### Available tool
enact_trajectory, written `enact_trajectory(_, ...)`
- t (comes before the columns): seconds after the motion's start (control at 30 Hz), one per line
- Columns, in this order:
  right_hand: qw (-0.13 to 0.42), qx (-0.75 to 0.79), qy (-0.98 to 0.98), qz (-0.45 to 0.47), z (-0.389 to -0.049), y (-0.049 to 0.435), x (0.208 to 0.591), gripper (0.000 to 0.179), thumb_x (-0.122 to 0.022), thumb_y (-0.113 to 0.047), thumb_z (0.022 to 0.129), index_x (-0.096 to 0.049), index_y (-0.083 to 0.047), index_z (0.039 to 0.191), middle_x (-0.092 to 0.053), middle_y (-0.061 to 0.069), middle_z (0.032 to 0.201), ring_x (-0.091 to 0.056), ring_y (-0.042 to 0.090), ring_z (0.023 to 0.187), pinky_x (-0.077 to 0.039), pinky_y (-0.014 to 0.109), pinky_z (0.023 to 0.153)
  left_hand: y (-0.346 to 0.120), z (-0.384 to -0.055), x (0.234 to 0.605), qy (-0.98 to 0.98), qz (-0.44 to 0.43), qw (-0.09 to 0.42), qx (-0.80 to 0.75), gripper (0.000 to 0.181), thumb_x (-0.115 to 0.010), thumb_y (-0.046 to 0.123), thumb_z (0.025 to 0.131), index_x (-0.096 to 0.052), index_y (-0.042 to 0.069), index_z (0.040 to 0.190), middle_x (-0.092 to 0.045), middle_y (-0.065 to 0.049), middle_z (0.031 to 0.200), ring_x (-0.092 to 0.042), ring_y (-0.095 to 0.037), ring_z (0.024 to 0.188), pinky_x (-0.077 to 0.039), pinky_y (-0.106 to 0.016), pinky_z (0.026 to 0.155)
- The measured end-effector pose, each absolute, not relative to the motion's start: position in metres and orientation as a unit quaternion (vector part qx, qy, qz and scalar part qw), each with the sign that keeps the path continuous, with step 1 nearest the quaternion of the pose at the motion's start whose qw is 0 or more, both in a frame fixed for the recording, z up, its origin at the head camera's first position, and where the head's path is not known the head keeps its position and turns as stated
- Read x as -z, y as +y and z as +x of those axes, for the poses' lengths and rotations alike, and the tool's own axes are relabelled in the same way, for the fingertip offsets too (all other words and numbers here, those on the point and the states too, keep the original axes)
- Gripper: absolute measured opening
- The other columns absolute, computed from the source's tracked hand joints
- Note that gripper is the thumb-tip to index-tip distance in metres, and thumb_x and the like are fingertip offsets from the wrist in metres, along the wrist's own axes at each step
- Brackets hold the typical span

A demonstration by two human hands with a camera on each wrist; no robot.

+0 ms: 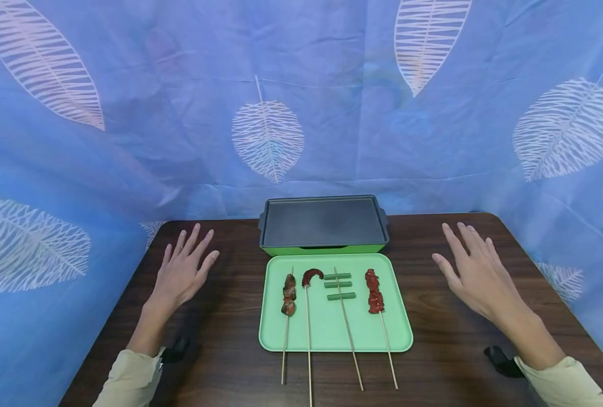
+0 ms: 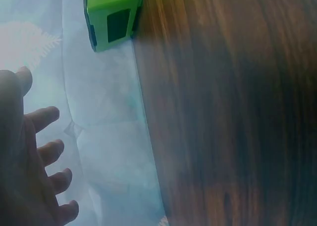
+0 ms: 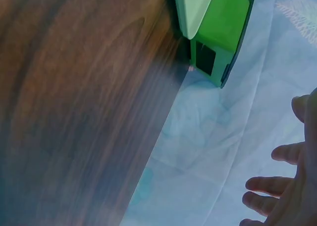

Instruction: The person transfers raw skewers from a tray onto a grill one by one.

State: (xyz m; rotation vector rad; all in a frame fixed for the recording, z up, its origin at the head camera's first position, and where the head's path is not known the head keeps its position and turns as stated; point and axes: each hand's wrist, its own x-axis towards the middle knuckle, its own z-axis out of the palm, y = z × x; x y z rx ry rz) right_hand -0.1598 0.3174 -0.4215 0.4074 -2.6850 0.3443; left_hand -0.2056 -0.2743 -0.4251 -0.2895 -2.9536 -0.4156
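Note:
My left hand is held over the table left of the tray, fingers spread and holding nothing. On the other side, my right hand hovers with its fingers extended, also holding nothing. Between them lies a light green tray bearing a skewer of brown meat chunks, a skewer with a curled dark red tentacle, a skewer of green bean pieces and a skewer of red meat. Their sticks overhang the tray's front edge. Behind it stands a green grill with a dark flat plate.
The dark wooden table carries everything. A blue cloth with white leaf prints hangs behind the grill and along both sides. Black straps sit at the wrists. The grill's green side shows in the right wrist view.

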Motion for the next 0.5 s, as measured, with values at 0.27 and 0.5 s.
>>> enact_trajectory(0.27, 0.21, -0.174, -0.953, 0.132, -0.134, 0.308, 0.42, 0.065, -0.056, -0.028, 0.107, -0.029, -0.009, 0.163, -0.036, 0.035, 0.154, -0.038, 0.059, 0.134, -0.024, 0.074, 0.109, -0.267, -0.194, 0.435, -0.975, -0.124, 0.069, 0.17, 0.068, -0.04, 0.056, 0.108, -0.027, 0.022, 0.165, -0.011, -0.013, 0.172, -0.007, -0.042, 0.156, -0.008, -0.072, 0.116)
enact_trajectory(0.5, 0.169, -0.268, -0.943, 0.105, -0.109, 0.299, 0.424, 0.06, -0.052, -0.024, 0.11, -0.03, -0.012, 0.163, -0.042, 0.032, 0.149, -0.041, 0.058, 0.13, -0.034, 0.075, 0.092, -0.25, -0.186, 0.443, -0.969, -0.147, 0.047, 0.192, 0.067, -0.045, 0.054, 0.107, -0.029, 0.023, 0.165, -0.013, -0.014, 0.171, -0.008, -0.043, 0.156, -0.008, -0.073, 0.116)
